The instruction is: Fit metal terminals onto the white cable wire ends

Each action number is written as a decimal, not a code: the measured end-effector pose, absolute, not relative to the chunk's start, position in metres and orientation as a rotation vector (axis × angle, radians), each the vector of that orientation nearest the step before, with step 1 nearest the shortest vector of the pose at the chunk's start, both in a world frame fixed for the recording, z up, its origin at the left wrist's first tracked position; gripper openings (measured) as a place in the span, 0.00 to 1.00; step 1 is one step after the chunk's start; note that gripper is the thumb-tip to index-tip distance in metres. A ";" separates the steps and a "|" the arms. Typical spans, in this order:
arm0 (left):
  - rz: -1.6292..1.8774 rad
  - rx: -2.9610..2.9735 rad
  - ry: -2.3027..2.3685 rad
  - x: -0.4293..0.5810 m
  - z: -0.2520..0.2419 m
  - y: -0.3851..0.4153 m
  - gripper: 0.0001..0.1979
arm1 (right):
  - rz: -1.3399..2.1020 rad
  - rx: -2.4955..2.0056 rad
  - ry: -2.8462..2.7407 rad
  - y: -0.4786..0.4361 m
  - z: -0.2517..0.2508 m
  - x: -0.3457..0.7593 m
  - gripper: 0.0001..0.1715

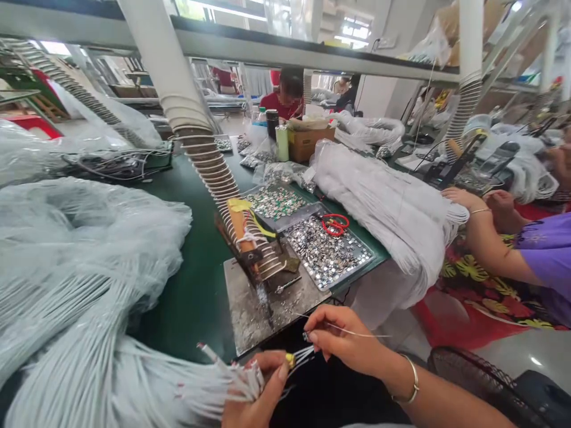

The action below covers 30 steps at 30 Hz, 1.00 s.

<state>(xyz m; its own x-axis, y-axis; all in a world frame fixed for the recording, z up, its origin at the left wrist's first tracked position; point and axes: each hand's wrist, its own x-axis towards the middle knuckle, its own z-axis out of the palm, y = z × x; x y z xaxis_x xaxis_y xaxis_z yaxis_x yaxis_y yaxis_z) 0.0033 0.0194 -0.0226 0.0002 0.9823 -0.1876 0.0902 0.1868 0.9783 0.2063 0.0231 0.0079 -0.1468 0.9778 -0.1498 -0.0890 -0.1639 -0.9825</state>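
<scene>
My left hand pinches one end of the white cable bundle at the table edge; my right hand pinches a thin wire. Most of the bundle looks unfinished, I judge

A green worktable stretches away ahead of the right hand, under a grey overhead shelf. Far beyond the hand bright windows glow. To its right lies pale grey floor.

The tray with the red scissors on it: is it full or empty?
Full. Small shiny metal pieces cover the tray almost from edge to edge, and the red scissors lie on top of them.
</scene>
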 end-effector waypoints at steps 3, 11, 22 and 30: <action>1.001 1.147 1.246 0.007 -0.011 0.016 0.15 | 1.451 -1.203 -1.257 0.012 0.004 0.190 0.06; 0.936 1.309 1.251 0.001 0.001 0.016 0.13 | 1.312 -1.188 -1.420 0.009 0.006 0.185 0.04; 0.943 1.413 1.285 -0.002 -0.011 0.016 0.09 | 1.064 -1.158 -1.664 0.010 0.009 0.190 0.09; 1.121 1.415 1.359 0.003 -0.012 0.022 0.10 | 0.727 -1.056 -1.897 0.000 -0.001 0.199 0.13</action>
<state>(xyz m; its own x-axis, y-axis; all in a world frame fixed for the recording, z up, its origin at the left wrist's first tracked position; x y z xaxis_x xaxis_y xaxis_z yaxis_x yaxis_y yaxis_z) 0.0030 0.0222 -0.0124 0.0055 0.9990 0.0440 0.2330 -0.0441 0.9715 0.1992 -0.0001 -0.0014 -0.3057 0.8727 0.3806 0.3951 0.4800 -0.7833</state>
